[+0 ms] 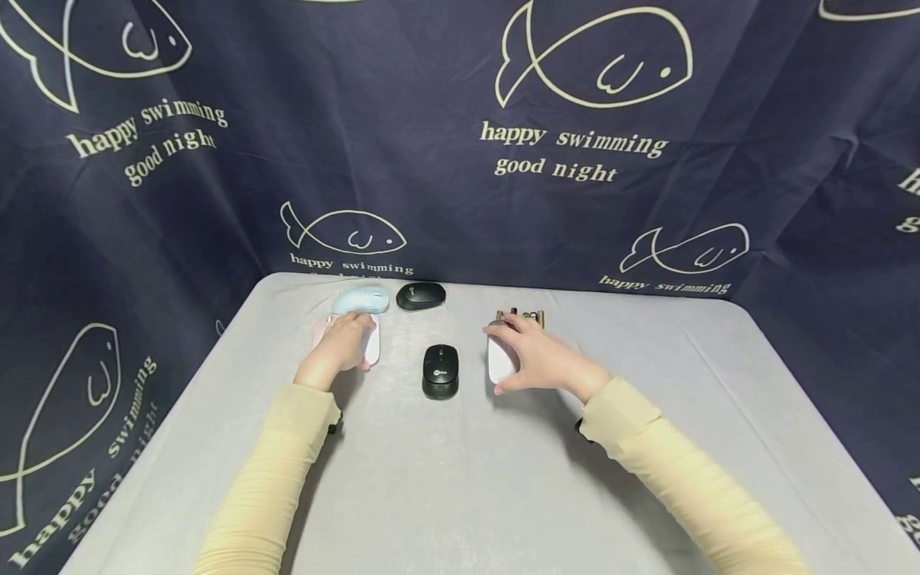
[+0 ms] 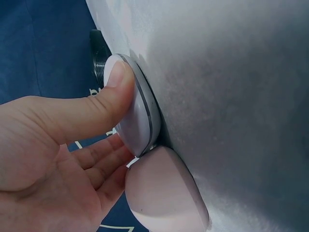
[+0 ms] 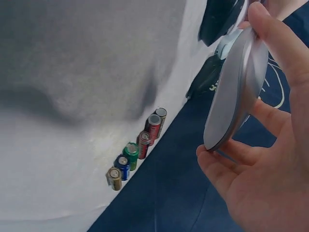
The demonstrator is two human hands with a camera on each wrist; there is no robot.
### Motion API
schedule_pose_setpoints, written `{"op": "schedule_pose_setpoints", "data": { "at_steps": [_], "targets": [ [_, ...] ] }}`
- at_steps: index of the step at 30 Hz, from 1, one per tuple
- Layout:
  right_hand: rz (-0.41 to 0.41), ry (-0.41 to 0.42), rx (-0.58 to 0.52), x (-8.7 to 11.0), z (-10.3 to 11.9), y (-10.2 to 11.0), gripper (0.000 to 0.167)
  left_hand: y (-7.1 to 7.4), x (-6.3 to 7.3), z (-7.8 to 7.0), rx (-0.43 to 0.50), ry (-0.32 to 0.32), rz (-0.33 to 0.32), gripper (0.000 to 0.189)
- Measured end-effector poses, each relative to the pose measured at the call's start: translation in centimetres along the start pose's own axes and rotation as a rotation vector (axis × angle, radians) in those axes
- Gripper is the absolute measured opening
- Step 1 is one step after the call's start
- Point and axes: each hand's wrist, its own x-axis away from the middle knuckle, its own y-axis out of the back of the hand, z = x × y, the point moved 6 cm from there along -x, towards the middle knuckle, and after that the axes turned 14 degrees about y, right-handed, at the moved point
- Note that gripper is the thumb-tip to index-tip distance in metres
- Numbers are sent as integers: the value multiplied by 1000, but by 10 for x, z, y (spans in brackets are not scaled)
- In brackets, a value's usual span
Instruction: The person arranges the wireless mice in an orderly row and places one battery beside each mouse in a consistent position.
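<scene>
My left hand pinches a white computer mouse between thumb and fingers, at the left of the table. Right beside it sits a pale pink mouse, mostly covered by the hand in the head view. On the other side, my right hand grips a second white mouse, thumb at one end and fingertips at the other. Between the hands a black mouse lies on the table.
A light blue mouse and another black mouse lie toward the table's back edge. Behind the right hand stand several small coloured cylinders in a row. A dark blue curtain with fish prints surrounds the grey-white table.
</scene>
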Motion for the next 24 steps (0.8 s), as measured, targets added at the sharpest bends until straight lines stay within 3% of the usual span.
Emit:
{"op": "schedule_pose_setpoints", "data": {
  "at_steps": [7, 24],
  "targets": [
    [38, -43, -12, 5, -6, -13, 94, 0, 1, 1, -14, 8, 16, 74],
    [81, 4, 2, 7, -13, -38, 93, 0, 1, 1, -13, 9, 6, 74]
  ]
}}
